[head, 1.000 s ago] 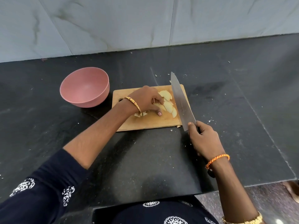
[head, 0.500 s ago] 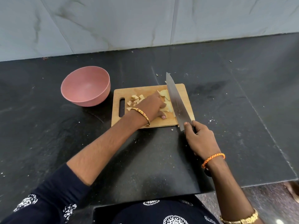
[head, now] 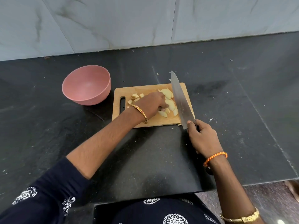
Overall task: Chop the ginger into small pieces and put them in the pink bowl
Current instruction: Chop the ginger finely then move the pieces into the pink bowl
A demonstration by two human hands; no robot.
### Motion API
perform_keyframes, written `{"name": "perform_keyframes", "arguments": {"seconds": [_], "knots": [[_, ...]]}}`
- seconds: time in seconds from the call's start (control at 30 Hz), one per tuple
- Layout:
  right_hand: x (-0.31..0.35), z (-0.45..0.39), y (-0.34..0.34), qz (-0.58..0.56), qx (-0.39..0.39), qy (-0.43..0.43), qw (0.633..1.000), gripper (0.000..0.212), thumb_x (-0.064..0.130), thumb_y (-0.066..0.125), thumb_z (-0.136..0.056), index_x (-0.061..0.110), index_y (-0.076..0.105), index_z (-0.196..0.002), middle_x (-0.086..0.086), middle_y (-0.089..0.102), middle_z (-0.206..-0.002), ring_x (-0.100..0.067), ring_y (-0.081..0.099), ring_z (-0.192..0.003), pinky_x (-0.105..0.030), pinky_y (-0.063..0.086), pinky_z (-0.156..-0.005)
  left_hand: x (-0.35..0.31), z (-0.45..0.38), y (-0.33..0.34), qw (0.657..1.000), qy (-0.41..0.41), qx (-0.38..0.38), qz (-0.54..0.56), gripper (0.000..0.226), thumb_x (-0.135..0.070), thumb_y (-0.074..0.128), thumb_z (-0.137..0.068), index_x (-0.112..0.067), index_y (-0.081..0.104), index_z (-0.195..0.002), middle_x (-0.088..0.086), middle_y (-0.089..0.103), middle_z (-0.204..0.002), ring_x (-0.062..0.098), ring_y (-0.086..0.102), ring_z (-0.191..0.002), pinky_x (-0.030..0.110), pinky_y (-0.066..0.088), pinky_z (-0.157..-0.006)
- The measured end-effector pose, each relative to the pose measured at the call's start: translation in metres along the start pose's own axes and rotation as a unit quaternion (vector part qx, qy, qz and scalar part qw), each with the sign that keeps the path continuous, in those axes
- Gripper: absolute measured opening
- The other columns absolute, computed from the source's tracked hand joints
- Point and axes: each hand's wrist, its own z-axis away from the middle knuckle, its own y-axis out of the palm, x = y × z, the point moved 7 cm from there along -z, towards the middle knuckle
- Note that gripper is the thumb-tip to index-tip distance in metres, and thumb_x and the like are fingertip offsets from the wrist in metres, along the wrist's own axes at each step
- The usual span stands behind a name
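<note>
The right hand (head: pixel 203 139) grips the knife (head: pixel 181 101) by its handle, blade running toward 12 o'clock over the cutting board (head: pixel 145 123). Ginger slices (head: pixel 169 102) lie at the blade's 9 o'clock, under the left hand (head: pixel 151 105), whose curled fingers press them. The pink bowl (head: pixel 86 85) sits at the board's 10 o'clock

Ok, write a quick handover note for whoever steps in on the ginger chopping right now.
Left hand: fingers curled down on the ginger slices on the cutting board; whether it pinches one cannot be told.
Right hand: grips the knife by the handle, blade lying along the board's right side.
Done: small chopped pieces sit near the board's handle slot.
Left: chop the remaining slices, then move everything into the pink bowl, which stands empty left of the board.
</note>
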Motion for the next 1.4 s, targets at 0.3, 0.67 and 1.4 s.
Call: {"name": "perform_keyframes", "arguments": {"seconds": [0.3, 0.67, 1.4], "knots": [[0.001, 0.0, 0.0, -0.01, -0.002, -0.005, 1.0, 0.033, 0.034, 0.043, -0.095, 0.011, 0.059, -0.077, -0.005, 0.054, -0.063, -0.019, 0.048, -0.055, -0.035, 0.049, -0.058, 0.002, 0.0, -0.018, 0.997, -0.027, -0.045, 0.063, 0.027, -0.017, 0.066, -0.083, -0.016, 0.068, -0.11, 0.006, 0.063, -0.108, 0.021, 0.056, -0.1, 0.029, 0.044, -0.085], [0.005, -0.004, 0.0, -0.006, -0.011, -0.023, 1.0, 0.037, 0.033, 0.043, -0.096, 0.002, 0.059, -0.083, -0.008, 0.053, -0.065, -0.019, 0.046, -0.056, -0.03, 0.044, -0.056, 0.001, 0.012, -0.002, 0.998, 0.005, -0.047, 0.046, 0.011, -0.013, 0.065, -0.082, -0.007, 0.067, -0.091, 0.005, 0.058, -0.104, 0.011, 0.045, -0.092, 0.025, 0.041, -0.076], [0.001, -0.005, 0.0, 0.001, -0.002, -0.011, 1.0, 0.037, 0.034, 0.043, -0.094, 0.002, 0.057, -0.079, -0.01, 0.053, -0.063, -0.022, 0.048, -0.058, -0.036, 0.048, -0.06, 0.002, 0.002, -0.003, 0.988, 0.031, -0.084, 0.124, 0.02, -0.017, 0.076, -0.071, -0.007, 0.075, -0.089, 0.011, 0.064, -0.082, 0.023, 0.058, -0.077, 0.023, 0.04, -0.069]]}}
